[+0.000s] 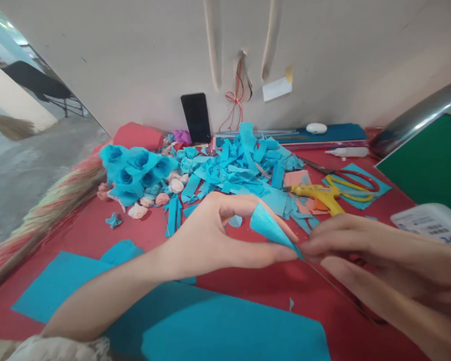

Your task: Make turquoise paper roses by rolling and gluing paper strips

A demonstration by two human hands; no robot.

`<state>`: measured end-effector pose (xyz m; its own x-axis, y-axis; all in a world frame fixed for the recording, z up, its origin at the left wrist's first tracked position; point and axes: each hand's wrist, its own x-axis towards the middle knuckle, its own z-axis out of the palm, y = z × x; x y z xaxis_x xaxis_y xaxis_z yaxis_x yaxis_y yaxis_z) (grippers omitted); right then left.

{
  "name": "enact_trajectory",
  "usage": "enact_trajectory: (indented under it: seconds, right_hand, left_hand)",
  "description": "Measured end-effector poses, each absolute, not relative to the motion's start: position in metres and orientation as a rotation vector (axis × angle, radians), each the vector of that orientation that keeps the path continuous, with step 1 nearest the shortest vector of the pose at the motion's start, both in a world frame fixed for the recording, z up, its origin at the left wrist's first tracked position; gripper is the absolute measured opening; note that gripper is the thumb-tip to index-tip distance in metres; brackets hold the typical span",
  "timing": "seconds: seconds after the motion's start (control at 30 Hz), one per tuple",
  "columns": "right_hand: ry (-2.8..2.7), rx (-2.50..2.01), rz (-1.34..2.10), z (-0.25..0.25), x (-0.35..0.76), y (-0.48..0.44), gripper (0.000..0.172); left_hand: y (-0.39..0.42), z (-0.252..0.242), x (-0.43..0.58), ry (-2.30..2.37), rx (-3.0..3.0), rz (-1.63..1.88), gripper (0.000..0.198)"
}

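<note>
A curved blue paper piece [267,224] is held at the left grip [210,240], between thumb and index finger. The left grip is closed at the fingertips, with the paper pinched near its narrow end, while a rounded gap is left between thumb and index finger farther back. By the right grip [383,255], the same narrow end is met from the opposite side; its fingertips are drawn in close, but whether the paper or the thin wire [338,289] is actually pinched there cannot be told.

The relation that seems to count most is found at that narrow end. The paper's long axis is slanted from its wide, flared end, beside the left index finger, down to the point where the two grips meet. Roughly that line is continued by the wire, which is seen running from the narrow end beneath the right grip. The flared end is thus nearer the left grip, the narrow end shared by both.

Beyond the grips, on the red table [86,228], a yellow glue gun [315,191] and scissors [355,181] are laid past the right one; blue paper scraps [236,168] are heaped past the left one, with blue paper flowers [133,168] farther leftward. Blue sheets [225,321] are spread on the near side of the left grip.
</note>
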<state>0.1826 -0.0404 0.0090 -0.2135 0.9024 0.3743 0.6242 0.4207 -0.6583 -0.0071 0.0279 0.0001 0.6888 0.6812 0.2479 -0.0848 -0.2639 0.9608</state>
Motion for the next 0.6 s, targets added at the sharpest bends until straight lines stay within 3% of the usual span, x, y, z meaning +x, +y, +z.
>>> enact_trajectory:
  seconds: [0.37, 0.6]
  right_hand:
    - [-1.92, -1.251, 0.234, -0.007, 0.176, -0.044, 0.007]
    - [-1.789, -1.492, 0.225, -0.006, 0.184, -0.055, 0.006]
  left_hand:
    - [0.024, 0.003, -0.004, 0.564, 1.774, 0.849, 0.003]
    - [0.025, 0.003, -0.008, 0.658, 1.756, 0.867, 0.003]
